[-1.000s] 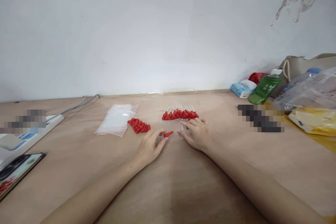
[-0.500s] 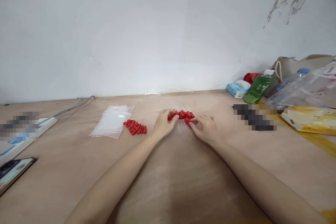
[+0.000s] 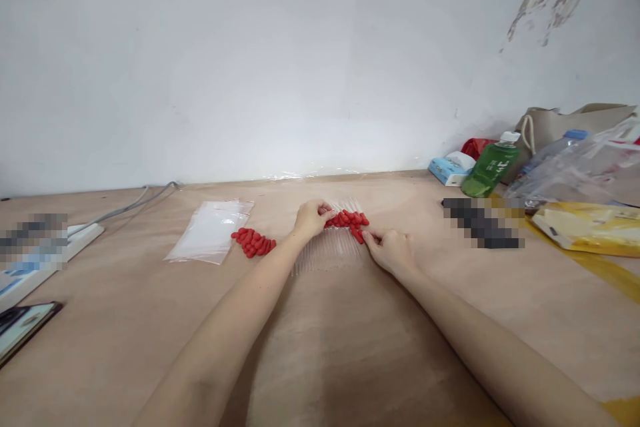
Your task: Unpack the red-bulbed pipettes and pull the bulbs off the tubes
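Observation:
Small red rounded pieces (image 3: 347, 219) lie in a row over a fan of thin clear rods (image 3: 327, 253) on the table; whether they are joined to the rods I cannot tell. My left hand (image 3: 313, 217) is closed in a pinch at the row's left end, against a red piece. Below the row's right end lies a slanted red piece (image 3: 357, 235). The fingertips of my right hand (image 3: 393, 248) are drawn together at its right side, and what they hold is too small to make out. To the left is another red cluster (image 3: 253, 242), partly behind my left forearm.
Clear plastic bags (image 3: 210, 230) lie left of the red cluster. A power strip (image 3: 83, 243) with a cable and a phone (image 3: 25, 327) are at far left. At right stand a tissue pack (image 3: 450, 170), a green bottle (image 3: 493, 163) and plastic packaging (image 3: 590, 227). A wall closes the back.
My left hand has shifted slightly up, its fingers closer together, baring more of the rods. My right fingertips have moved slightly right, off the front of the slanted red piece.

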The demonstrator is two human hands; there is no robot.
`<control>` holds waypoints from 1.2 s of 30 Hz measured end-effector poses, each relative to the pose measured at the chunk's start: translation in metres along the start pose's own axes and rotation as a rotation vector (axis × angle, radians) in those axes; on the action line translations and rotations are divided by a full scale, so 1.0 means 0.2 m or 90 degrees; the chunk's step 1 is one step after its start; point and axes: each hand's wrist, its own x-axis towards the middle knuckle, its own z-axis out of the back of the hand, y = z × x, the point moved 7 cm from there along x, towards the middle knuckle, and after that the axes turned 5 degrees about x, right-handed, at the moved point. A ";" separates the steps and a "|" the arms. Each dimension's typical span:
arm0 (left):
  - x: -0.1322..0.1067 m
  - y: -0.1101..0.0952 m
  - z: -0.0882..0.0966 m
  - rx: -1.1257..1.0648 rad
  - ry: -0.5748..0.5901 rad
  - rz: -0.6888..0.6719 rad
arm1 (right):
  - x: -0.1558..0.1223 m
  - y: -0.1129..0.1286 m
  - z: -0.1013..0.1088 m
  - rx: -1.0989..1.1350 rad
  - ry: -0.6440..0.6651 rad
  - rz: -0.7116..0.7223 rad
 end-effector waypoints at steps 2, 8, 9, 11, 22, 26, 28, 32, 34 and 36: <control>0.00 0.03 0.00 -0.019 -0.007 0.043 | 0.00 -0.02 -0.01 0.010 0.011 -0.011; 0.01 0.07 0.06 -0.042 -0.103 0.135 | 0.01 -0.04 -0.02 0.078 0.011 -0.022; 0.00 0.07 0.08 -0.047 -0.127 0.145 | 0.01 -0.04 -0.02 0.082 0.008 -0.019; -0.02 0.08 0.12 -0.064 -0.170 0.156 | 0.01 -0.04 -0.02 0.088 -0.009 -0.007; -0.59 0.15 0.30 -0.181 -0.068 -0.033 | -0.15 0.26 0.09 0.039 -0.245 0.401; -0.72 0.15 0.28 -0.180 -0.003 -0.089 | -0.25 0.40 0.01 -0.003 -0.105 0.577; -0.75 0.14 0.29 -0.164 -0.007 -0.130 | -0.28 0.42 -0.01 0.004 -0.082 0.613; -0.76 0.08 0.32 -0.090 -0.029 -0.209 | -0.31 0.43 -0.04 0.014 -0.072 0.623; -0.76 0.04 0.34 -0.037 -0.035 -0.246 | -0.32 0.44 -0.06 0.022 -0.060 0.625; -0.77 0.02 0.33 0.004 -0.023 -0.278 | -0.33 0.45 -0.07 0.032 -0.047 0.623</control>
